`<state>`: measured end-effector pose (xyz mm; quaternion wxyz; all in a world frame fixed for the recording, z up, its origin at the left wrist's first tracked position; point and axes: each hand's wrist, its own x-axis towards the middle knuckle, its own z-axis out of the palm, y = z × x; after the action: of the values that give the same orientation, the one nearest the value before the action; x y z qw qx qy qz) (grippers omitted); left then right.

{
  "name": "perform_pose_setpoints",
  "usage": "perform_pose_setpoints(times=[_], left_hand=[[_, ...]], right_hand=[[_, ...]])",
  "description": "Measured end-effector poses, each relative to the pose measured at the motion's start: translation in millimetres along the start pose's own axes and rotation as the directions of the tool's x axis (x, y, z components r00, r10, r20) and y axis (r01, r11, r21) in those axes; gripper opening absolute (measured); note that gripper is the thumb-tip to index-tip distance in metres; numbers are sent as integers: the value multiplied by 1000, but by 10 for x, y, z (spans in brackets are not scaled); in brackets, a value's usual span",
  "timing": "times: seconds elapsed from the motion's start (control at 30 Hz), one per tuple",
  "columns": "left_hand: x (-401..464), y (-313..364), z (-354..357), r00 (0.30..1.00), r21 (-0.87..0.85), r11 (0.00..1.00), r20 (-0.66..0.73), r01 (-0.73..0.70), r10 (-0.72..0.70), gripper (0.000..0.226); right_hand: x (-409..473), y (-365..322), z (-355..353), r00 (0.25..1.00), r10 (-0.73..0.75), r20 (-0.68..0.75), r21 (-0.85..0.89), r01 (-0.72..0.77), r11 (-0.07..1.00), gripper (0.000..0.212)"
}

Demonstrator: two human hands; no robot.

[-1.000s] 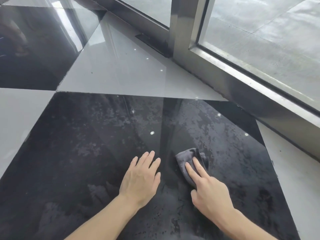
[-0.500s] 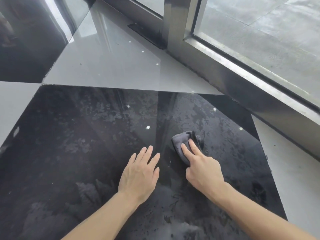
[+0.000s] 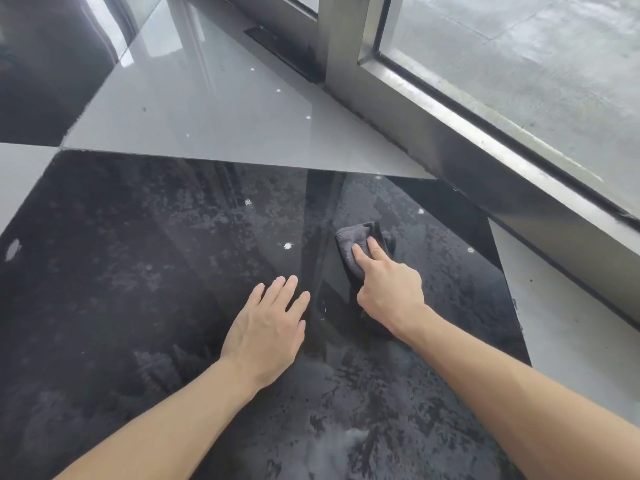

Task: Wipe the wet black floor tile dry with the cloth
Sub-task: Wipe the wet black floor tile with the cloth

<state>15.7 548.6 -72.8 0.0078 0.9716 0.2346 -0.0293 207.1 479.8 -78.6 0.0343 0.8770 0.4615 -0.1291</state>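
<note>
My right hand (image 3: 389, 292) presses the small grey cloth (image 3: 353, 242) down with two straight fingers (image 3: 360, 254), the other fingers folded under it; I cannot tell whether they clasp the cloth. The cloth lies bunched on the black floor tile (image 3: 138, 271), toward its far right part. My left hand (image 3: 268, 327) rests flat and relaxed on the tile just beside, holding nothing. Patchy water film covers the tile. A grey tile (image 3: 207, 116) and a metal door frame (image 3: 450, 140) border it beyond.
</note>
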Motion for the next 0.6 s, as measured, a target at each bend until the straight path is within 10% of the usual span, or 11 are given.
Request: perform_pose_setpoints(times=[0.6], left_hand=[[109, 251, 11, 997, -32, 997, 38, -72, 73, 50]], right_hand=[[-913, 455, 214, 989, 124, 86, -37, -121, 992, 77]])
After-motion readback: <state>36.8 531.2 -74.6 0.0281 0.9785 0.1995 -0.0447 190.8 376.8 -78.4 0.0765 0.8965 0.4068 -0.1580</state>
